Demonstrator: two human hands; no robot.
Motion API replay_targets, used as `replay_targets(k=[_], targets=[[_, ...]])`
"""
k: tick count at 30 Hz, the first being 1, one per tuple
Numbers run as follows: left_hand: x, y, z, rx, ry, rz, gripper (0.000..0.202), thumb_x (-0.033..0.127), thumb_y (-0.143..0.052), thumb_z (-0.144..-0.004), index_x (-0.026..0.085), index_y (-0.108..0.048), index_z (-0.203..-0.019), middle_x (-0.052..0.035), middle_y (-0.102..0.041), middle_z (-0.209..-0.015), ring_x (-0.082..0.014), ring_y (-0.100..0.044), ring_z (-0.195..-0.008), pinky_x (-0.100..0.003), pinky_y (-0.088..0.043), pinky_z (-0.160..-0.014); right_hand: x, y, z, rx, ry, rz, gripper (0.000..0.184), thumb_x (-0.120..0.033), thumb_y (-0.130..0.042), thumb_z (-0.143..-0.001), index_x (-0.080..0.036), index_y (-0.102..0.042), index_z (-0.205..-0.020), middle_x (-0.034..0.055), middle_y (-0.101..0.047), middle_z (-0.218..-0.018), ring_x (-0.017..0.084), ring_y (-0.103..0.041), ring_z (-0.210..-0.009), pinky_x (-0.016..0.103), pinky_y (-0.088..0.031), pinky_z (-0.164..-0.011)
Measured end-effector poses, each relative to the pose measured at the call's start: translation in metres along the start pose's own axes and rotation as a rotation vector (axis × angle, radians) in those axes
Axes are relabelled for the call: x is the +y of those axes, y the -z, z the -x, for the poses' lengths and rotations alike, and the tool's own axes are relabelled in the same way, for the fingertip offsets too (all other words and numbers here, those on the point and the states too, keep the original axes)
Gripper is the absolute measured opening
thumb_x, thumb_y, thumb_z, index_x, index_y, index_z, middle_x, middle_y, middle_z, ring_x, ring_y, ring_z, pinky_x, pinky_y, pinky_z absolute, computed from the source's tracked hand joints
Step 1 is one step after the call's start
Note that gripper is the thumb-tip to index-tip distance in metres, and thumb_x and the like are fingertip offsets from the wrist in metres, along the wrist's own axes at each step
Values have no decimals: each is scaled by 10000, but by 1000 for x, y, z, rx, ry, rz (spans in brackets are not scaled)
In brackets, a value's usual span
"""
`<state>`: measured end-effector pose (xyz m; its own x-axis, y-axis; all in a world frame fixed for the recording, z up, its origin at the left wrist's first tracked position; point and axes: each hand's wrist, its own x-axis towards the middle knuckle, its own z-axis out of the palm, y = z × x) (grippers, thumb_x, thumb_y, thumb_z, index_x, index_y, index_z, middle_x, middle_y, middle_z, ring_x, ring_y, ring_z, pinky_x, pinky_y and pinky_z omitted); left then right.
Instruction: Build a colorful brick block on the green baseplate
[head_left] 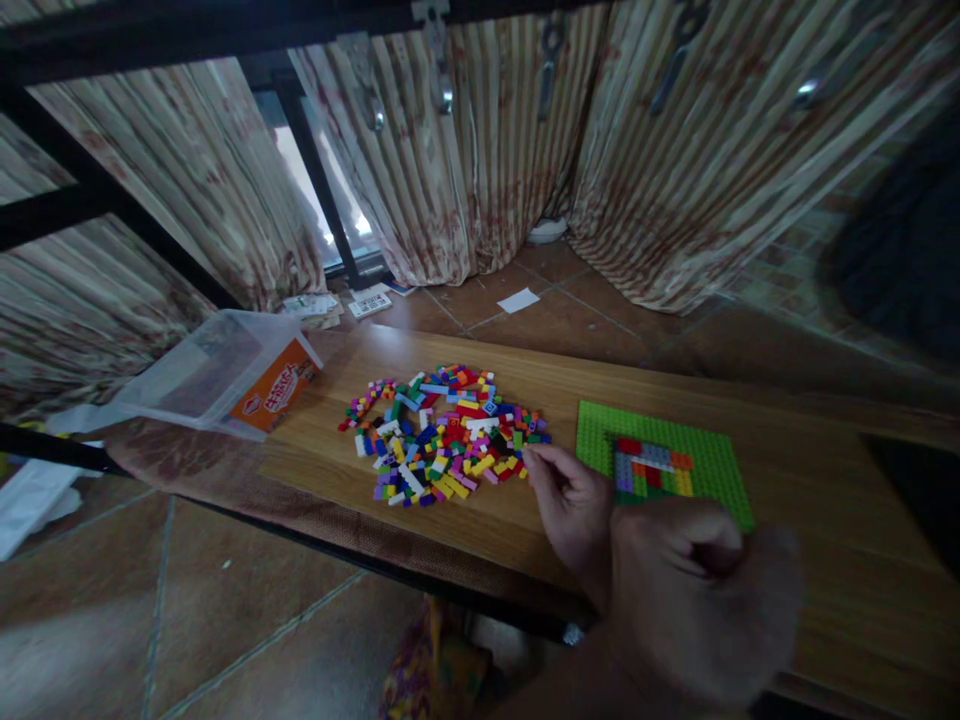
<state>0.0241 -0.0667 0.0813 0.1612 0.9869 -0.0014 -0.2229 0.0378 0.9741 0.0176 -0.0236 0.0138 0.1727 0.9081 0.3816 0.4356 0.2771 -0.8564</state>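
My arms cross. My right hand point(574, 505) reaches to the near right edge of a pile of small toy building bricks point(450, 430). Its thumb and index finger are pinched together, and I cannot make out what is between the tips. My left hand point(690, 590), nearer the camera and blurred, is closed with curled fingers in front of a green baseplate point(675, 425); anything in it is hidden. On the baseplate, a block of coloured bricks point(649, 465) shows red, grey, orange, purple and yellow. My left hand covers the plate's near edge.
A wooden board point(480, 530) lies under the bricks and baseplate. At the left stands a clear plastic bin point(202, 370) with an orange label. A dark flat object point(915, 490) is at the right. Behind are striped curtains point(480, 150) and papers point(370, 302) on the tiled floor.
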Motion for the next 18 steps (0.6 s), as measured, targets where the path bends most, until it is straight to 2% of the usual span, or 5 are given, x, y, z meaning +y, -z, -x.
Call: replay_targets(k=[3, 5, 10, 15, 18], targets=[[-2, -10, 4, -53, 178, 193, 492, 229, -597, -782, 185, -222, -466, 68, -196, -459, -49, -176, -457, -269, -134, -455, -3, -15, 4, -97, 40, -45, 180, -254, -519, -927, -218, -677, -847, 14, -680, -747, 151, -641, -708, 269, -514, -667], [-5, -15, 0, -40, 267, 303, 512, 251, -630, -751, 180, -214, -459, 69, -174, -473, -47, -157, -480, -270, -123, -475, -7, -22, 11, -151, 68, -77, 198, -238, -512, -930, -204, -680, -833, 17, -671, -722, 144, -641, -714, 255, -506, -679], [-12, -21, -18, 159, 490, 559, 549, 414, -771, -628, 193, -283, -504, 86, -236, -479, -43, -194, -479, -258, -154, -492, -14, -27, 24, -213, 164, -75, 193, -197, -511, -925, -199, -692, -857, 24, -678, -729, 131, -628, -687, 242, -493, -675], [-18, -23, -20, 125, 529, 599, 526, 410, -767, -622, 196, -300, -509, 94, -244, -462, -34, -186, -454, -256, -148, -486, -4, -16, 13, -131, 134, 4, 191, -216, -508, -928, -221, -696, -897, 31, -720, -818, 147, -664, -734, 256, -509, -698], [-23, -25, -18, 83, 561, 554, 503, 372, -764, -599, 201, -306, -482, 89, -278, -431, -33, -210, -430, -254, -146, -468, 10, -3, -1, 6, 29, 108, 181, -255, -521, -918, -226, -696, -881, 23, -724, -811, 158, -665, -713, 278, -516, -681]])
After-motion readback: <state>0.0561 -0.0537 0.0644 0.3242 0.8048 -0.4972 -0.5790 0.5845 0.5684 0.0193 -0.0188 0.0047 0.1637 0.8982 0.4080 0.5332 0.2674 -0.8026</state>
